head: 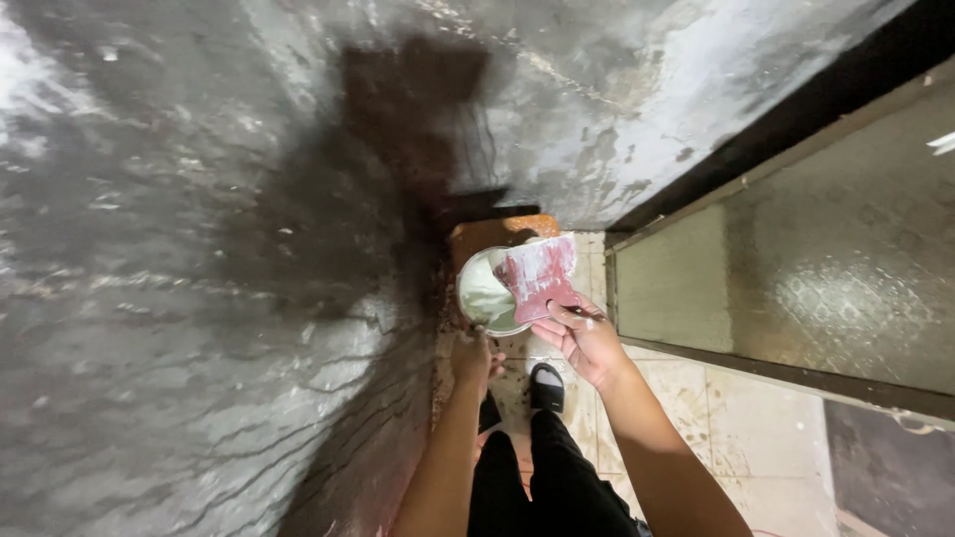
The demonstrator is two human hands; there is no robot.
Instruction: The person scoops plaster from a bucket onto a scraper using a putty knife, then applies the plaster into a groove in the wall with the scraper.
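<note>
Scraper loaded over the bowl, wall part coated
Right hand (pixel 587 343) grips scraper (pixel 539 276); left hand (pixel 473 358) clasps putty bowl (pixel 484 295); wall (pixel 199 249) smeared grey, patches bare

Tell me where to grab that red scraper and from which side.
Grip the scraper at its narrow lower end, coming from below, as the right hand does now. The wide blade spreads upward over the bowl and is smeared with putty, so only the narrow end is clean.
</note>
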